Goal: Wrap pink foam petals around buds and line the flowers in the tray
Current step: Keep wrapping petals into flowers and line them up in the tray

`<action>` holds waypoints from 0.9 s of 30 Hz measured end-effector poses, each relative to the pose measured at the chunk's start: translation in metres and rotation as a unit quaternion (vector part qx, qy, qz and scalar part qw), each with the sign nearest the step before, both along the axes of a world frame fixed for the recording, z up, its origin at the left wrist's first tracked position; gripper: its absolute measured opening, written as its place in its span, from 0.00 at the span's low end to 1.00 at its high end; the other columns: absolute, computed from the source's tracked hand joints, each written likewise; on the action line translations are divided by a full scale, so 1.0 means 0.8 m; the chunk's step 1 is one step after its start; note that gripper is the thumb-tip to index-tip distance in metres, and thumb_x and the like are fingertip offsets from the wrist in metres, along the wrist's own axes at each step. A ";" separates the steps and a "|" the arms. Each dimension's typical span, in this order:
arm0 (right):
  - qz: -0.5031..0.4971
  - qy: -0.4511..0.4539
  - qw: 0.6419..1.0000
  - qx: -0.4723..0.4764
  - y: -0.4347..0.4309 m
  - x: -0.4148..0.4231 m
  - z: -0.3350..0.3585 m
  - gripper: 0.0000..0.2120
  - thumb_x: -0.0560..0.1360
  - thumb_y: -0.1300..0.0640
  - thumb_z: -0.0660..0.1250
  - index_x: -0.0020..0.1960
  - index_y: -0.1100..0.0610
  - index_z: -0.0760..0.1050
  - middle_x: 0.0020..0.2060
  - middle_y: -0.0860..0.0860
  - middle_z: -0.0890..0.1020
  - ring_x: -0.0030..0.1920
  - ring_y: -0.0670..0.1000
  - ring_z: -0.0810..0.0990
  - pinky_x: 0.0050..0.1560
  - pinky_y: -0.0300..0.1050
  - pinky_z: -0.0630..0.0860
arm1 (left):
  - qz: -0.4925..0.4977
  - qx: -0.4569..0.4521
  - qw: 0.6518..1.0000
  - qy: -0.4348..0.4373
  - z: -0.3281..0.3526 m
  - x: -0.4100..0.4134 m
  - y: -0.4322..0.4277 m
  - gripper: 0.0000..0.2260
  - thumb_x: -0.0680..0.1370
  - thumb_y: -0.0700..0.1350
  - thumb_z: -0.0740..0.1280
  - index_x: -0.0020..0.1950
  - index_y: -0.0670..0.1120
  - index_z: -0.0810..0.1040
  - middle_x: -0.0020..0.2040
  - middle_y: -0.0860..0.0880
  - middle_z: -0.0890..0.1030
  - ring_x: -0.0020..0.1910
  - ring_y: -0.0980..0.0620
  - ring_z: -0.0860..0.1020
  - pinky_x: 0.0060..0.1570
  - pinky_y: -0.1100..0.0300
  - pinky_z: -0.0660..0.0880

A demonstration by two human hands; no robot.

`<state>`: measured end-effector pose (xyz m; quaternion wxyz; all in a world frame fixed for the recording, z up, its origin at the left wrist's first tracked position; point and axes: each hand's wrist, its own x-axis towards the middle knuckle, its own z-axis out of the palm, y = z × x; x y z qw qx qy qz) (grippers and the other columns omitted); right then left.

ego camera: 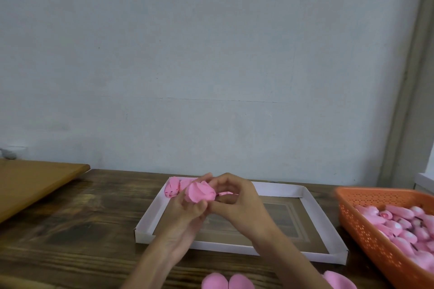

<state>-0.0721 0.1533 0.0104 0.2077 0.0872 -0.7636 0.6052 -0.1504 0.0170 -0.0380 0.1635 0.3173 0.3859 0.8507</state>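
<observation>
Right now both hands work over the tray (313,209), probably so the finished piece can go straight down into it. The left hand (185,216) cups the half-wrapped flower (199,192) from below, fingers curled round its base, while the right hand (237,204) arches beside it, fingertips seemingly pinching a petal against the bud. A few finished flowers (172,186) sit in the tray's far left corner. The orange basket (359,225), close on the right, is heaped with pink buds (404,225); loose petals (225,281) lie on the tabletop (70,218) near the person.
</observation>
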 end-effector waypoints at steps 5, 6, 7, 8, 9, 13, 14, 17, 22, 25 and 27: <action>-0.040 0.053 0.995 0.079 -0.017 -0.001 -0.009 0.12 0.68 0.66 0.76 0.45 0.55 0.77 0.42 0.45 0.86 0.41 0.45 0.83 0.43 0.38 0.78 | 0.011 0.013 0.999 -0.039 0.009 0.017 0.004 0.35 0.66 0.48 0.87 0.67 0.38 0.79 0.65 0.31 0.80 0.64 0.34 0.81 0.57 0.49 0.81; -0.061 0.065 0.991 0.103 -0.020 0.000 -0.010 0.12 0.68 0.63 0.77 0.45 0.52 0.77 0.40 0.44 0.85 0.41 0.45 0.83 0.42 0.38 0.78 | 0.025 0.010 0.999 -0.047 0.012 0.020 0.006 0.32 0.66 0.48 0.87 0.65 0.39 0.81 0.62 0.32 0.81 0.62 0.36 0.83 0.55 0.51 0.82; -0.077 0.080 0.986 0.121 -0.023 0.002 -0.011 0.12 0.68 0.60 0.76 0.44 0.48 0.76 0.39 0.44 0.84 0.41 0.46 0.83 0.42 0.39 0.78 | 0.040 0.008 0.998 -0.052 0.014 0.023 0.007 0.29 0.66 0.48 0.86 0.63 0.40 0.82 0.60 0.34 0.82 0.60 0.38 0.84 0.53 0.53 0.82; -0.093 0.095 0.981 0.144 -0.027 0.003 -0.012 0.11 0.68 0.58 0.75 0.44 0.46 0.76 0.39 0.43 0.83 0.43 0.46 0.83 0.42 0.40 0.79 | 0.055 0.008 0.997 -0.057 0.016 0.025 0.008 0.26 0.67 0.47 0.84 0.61 0.41 0.83 0.58 0.35 0.83 0.58 0.40 0.84 0.51 0.54 0.83; -0.115 0.109 0.971 0.179 -0.030 0.003 -0.012 0.11 0.68 0.57 0.74 0.46 0.45 0.77 0.41 0.43 0.82 0.45 0.46 0.82 0.44 0.43 0.79 | 0.068 0.008 0.996 -0.064 0.017 0.026 0.009 0.21 0.69 0.46 0.82 0.59 0.42 0.85 0.58 0.36 0.84 0.57 0.42 0.85 0.50 0.55 0.83; -0.215 0.140 0.906 0.337 -0.034 0.006 -0.013 0.16 0.71 0.49 0.70 0.58 0.42 0.79 0.47 0.41 0.72 0.52 0.44 0.71 0.46 0.42 0.74 | 0.092 0.002 0.994 -0.065 0.019 0.030 0.011 0.09 0.72 0.45 0.80 0.50 0.47 0.87 0.54 0.40 0.86 0.53 0.46 0.86 0.47 0.56 0.83; -0.218 0.145 0.899 0.351 -0.033 0.007 -0.010 0.15 0.70 0.48 0.70 0.57 0.42 0.78 0.46 0.41 0.70 0.51 0.44 0.70 0.46 0.42 0.74 | 0.104 -0.001 0.992 -0.071 0.019 0.029 0.011 0.09 0.72 0.46 0.82 0.49 0.47 0.87 0.52 0.40 0.86 0.51 0.47 0.86 0.45 0.57 0.83; -0.192 0.150 0.909 0.339 -0.022 0.013 0.007 0.16 0.68 0.47 0.75 0.53 0.42 0.74 0.45 0.40 0.70 0.50 0.43 0.70 0.44 0.37 0.71 | 0.136 -0.008 0.986 -0.096 0.018 0.022 0.011 0.10 0.69 0.53 0.79 0.42 0.47 0.86 0.41 0.44 0.83 0.39 0.51 0.84 0.37 0.59 0.82; -0.037 0.087 0.954 0.285 0.007 0.022 0.040 0.17 0.69 0.40 0.76 0.55 0.37 0.77 0.46 0.41 0.74 0.47 0.46 0.77 0.44 0.34 0.72 | 0.100 -0.012 0.980 -0.170 0.013 0.015 0.007 0.16 0.67 0.63 0.76 0.36 0.50 0.82 0.31 0.50 0.73 0.24 0.56 0.69 0.22 0.65 0.68; -0.026 0.084 0.937 0.339 0.012 0.018 0.035 0.15 0.74 0.48 0.75 0.59 0.37 0.79 0.49 0.41 0.75 0.48 0.46 0.78 0.46 0.37 0.76 | 0.086 -0.035 0.981 -0.168 0.014 0.019 0.008 0.22 0.69 0.67 0.72 0.40 0.48 0.85 0.28 0.49 0.70 0.18 0.57 0.62 0.19 0.65 0.53; -0.033 0.083 0.927 0.364 0.011 0.014 0.028 0.13 0.77 0.49 0.73 0.60 0.37 0.79 0.50 0.40 0.74 0.49 0.43 0.77 0.47 0.34 0.74 | 0.085 -0.056 0.983 -0.155 0.015 0.022 0.007 0.25 0.70 0.69 0.70 0.42 0.47 0.85 0.25 0.49 0.68 0.17 0.57 0.60 0.19 0.65 0.50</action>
